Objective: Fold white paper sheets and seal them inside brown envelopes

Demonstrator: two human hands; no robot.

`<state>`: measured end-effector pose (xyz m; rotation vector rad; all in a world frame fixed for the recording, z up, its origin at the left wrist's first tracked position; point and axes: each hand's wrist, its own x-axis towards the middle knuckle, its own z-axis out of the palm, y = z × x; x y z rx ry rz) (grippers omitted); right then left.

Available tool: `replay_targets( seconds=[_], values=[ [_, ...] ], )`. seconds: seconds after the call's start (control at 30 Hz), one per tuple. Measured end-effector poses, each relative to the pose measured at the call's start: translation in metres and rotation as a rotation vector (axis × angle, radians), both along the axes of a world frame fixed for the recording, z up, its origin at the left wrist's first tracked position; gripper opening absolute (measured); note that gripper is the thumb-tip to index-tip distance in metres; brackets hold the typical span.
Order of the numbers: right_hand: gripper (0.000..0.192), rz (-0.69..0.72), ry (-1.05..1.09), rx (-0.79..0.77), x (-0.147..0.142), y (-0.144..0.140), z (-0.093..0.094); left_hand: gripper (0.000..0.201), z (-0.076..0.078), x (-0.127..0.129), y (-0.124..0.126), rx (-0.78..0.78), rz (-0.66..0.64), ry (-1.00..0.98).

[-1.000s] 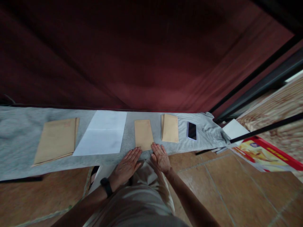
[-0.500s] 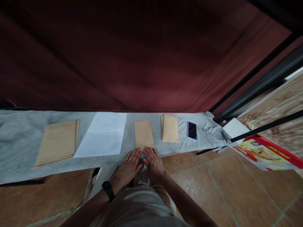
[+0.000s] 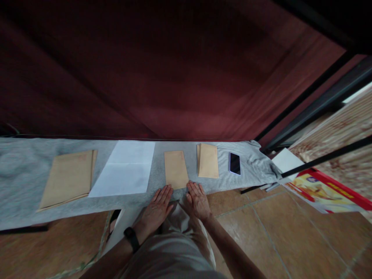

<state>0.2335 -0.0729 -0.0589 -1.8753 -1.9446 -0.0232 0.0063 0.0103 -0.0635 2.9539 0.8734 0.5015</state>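
Hands flat, palms down, at the near edge of the grey cloth (image 3: pixel 29 174). Left hand (image 3: pixel 155 211) and right hand (image 3: pixel 197 199) both spread open, gripping nothing; fingertips touch the near end of a small brown envelope (image 3: pixel 176 169) lying mid-cloth. Left of this envelope: white sheet (image 3: pixel 123 168), then a larger brown envelope stack (image 3: pixel 68 178). Right of it: a second small envelope stack (image 3: pixel 208 161), then a phone (image 3: pixel 235 163). Judged step: pressing or smoothing the envelope flat. Next move likely calls for even, light fingertip pressure.
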Motion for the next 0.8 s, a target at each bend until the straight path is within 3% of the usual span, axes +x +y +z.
replay_targets(
  seconds=[0.2,0.47,0.63,0.8],
  values=[
    [0.049,0.023,0.006,0.009,-0.027,0.020,-0.008,0.045,0.005,0.009,0.006,-0.100,0.046,-0.028],
    [0.052,0.001,-0.003,0.023,-0.036,0.031,-0.017,0.038,0.005,0.027,0.026,-0.253,0.245,-0.132],
    [0.054,-0.038,-0.003,-0.039,-0.039,0.034,-0.015,0.037,-0.002,0.043,0.034,-0.423,0.305,-0.427],
    [0.060,-0.082,0.007,-0.088,-0.043,0.040,-0.004,0.038,-0.007,0.051,0.042,-0.750,0.454,-0.790]
  ],
)
